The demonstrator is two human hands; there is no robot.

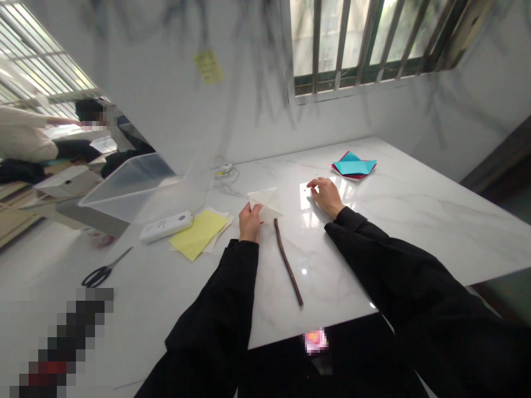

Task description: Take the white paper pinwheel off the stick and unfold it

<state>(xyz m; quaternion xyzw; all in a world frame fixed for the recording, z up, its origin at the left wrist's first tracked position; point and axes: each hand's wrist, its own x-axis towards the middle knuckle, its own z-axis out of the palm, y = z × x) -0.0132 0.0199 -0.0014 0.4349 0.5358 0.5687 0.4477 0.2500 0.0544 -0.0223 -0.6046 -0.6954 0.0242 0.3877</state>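
Note:
My left hand (pixel 249 222) is closed on a sheet of white folded paper (pixel 267 203), its thumb on top and creases running across the sheet. Just below the paper's lower edge begins a thin brown stick (pixel 287 261), which lies on the table towards me. To the right, my right hand (pixel 326 194) rests low over the tabletop with bent fingers somewhat apart. Tiny shiny bits (pixel 317 176) lie by its fingertips, too small to name. Beyond that hand sits a stack of folded blue, red and white paper (pixel 354 166).
Yellow paper sheets (pixel 199 234) and a white oblong device (pixel 166 226) lie left of my left hand. Scissors (pixel 107 268) are farther left, near a clear plastic bin (pixel 124 188). A small white cabled item (pixel 226 170) is by the wall. People sit in the left background.

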